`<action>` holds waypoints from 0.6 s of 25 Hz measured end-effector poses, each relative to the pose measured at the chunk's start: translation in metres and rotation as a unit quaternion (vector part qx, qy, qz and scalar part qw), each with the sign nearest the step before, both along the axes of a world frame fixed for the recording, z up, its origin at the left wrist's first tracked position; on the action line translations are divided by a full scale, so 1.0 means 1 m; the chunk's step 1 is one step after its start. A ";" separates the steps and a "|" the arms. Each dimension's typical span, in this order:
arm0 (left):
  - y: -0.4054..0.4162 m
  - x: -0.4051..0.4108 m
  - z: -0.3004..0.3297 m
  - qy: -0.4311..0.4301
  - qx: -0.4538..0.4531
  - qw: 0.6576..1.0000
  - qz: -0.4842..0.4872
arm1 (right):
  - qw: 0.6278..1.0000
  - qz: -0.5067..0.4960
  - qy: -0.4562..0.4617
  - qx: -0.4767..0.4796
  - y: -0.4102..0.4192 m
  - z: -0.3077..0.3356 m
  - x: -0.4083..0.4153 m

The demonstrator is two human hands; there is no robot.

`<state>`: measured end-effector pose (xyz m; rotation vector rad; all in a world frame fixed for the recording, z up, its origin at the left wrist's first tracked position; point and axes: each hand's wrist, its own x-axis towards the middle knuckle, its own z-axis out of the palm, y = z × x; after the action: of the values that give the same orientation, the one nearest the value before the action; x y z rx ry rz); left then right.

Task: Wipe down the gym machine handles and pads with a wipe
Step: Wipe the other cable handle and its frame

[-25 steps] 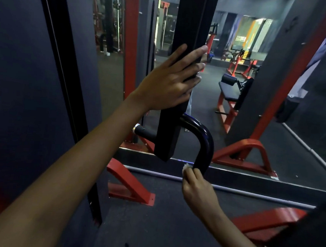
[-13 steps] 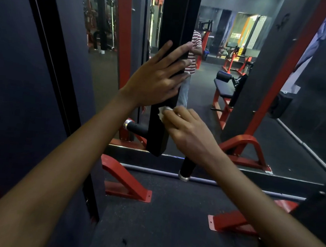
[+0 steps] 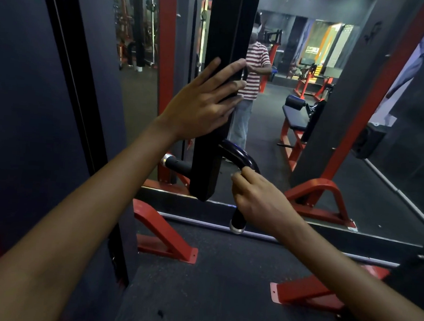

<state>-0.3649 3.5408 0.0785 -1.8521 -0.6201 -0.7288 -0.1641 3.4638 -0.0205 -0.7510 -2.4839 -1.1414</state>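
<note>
A black curved handle [image 3: 241, 156] bends out of a tall black upright bar [image 3: 209, 160] and drops to a silver end cap [image 3: 237, 227]. My left hand [image 3: 202, 104] lies flat against the upright, fingers straight and spread. My right hand [image 3: 258, 198] grips the down-curving part of the handle, fingers curled around it. Only a small pale edge of the wipe [image 3: 233, 175] peeks out at the fingertips; the rest is hidden inside the hand. A second stub of the handle with a silver ring [image 3: 167, 160] sticks out to the left of the bar.
A mirror wall [image 3: 268, 164] stands just behind the machine and reflects a person in a striped shirt [image 3: 254, 73] and a red-framed bench [image 3: 294, 118]. Red frame feet [image 3: 165, 237] [image 3: 307, 292] sit on the dark rubber floor. A dark panel [image 3: 34, 97] fills the left.
My right hand went from the handle's lower end up to the top of the curve beside the bar, then slid back down its right side. My left hand stayed on the upright.
</note>
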 end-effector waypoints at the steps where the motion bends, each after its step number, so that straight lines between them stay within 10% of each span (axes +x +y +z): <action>1: 0.000 0.001 0.000 0.000 -0.001 1.000 0.002 | 1.000 -0.022 0.011 0.003 -0.004 -0.009 -0.001; 15: -0.001 0.005 -0.002 -0.008 0.008 1.000 0.010 | 0.964 -0.135 0.163 -0.161 -0.021 -0.112 -0.008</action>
<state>-0.3595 3.5397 0.0763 -1.8234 -0.6414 -0.7345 -0.1721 3.4424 -0.1325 -1.2879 -2.3523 -0.6243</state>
